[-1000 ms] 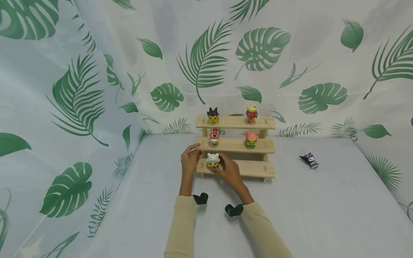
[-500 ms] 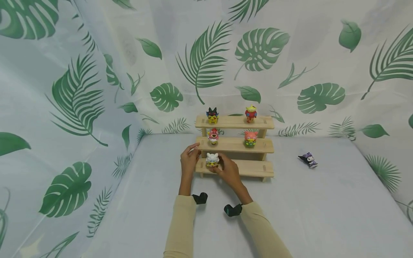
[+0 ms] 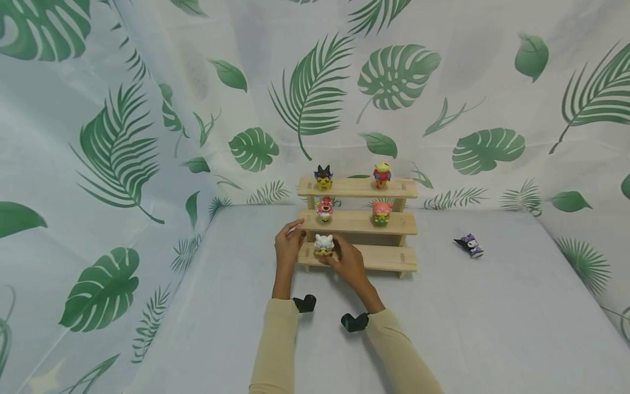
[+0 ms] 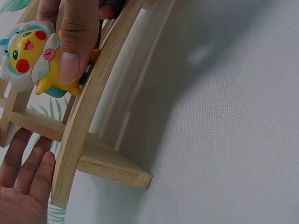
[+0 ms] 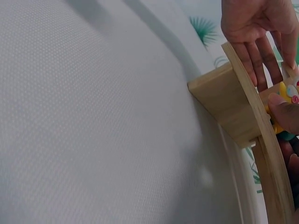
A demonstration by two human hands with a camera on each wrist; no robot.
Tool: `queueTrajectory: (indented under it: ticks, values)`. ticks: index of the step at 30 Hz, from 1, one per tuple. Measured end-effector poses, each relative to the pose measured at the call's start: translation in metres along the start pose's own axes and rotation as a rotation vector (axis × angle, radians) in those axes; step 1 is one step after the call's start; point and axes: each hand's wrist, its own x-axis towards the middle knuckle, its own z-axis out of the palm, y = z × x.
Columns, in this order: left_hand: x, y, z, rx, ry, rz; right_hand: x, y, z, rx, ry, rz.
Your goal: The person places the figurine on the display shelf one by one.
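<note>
My right hand pinches a small Pikachu figurine in a white hood, its thumb across the figurine's body and its fingers behind. The figurine is upright over the left part of the lowest tier of a three-tier wooden display shelf. In the left wrist view the yellow face of the figurine shows, and the thumb covers part of its body. At the left end of the middle tier, my left hand holds the shelf's end with thumb and forefinger; its other fingers extend loosely beside the wood.
On the middle tier stand a red-and-white figurine and a pink-and-green one. The top tier bears a black-eared yellow figurine and a red one with a yellow top. A purple-and-black figurine lies on the white cloth at right.
The view shifts very slightly. Both hands, the figurine and the shelf keep their places relative to one another.
</note>
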Motion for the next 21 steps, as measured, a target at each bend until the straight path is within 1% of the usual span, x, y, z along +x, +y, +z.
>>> queueTrajectory:
  ticks: [5,13,21]
  values:
    - [0.0015,-0.0014,-0.0004,-0.02,-0.003,-0.006,0.0001,0.0007,-0.0001,0.0,-0.013,0.017]
    - [0.0014,-0.0019,-0.0003,-0.002,-0.002,-0.004,0.0004,-0.001,-0.0008,-0.008,-0.002,0.002]
    - [0.0014,-0.0021,0.0,-0.003,-0.008,0.021,-0.0003,0.0009,-0.0013,-0.003,-0.017,0.003]
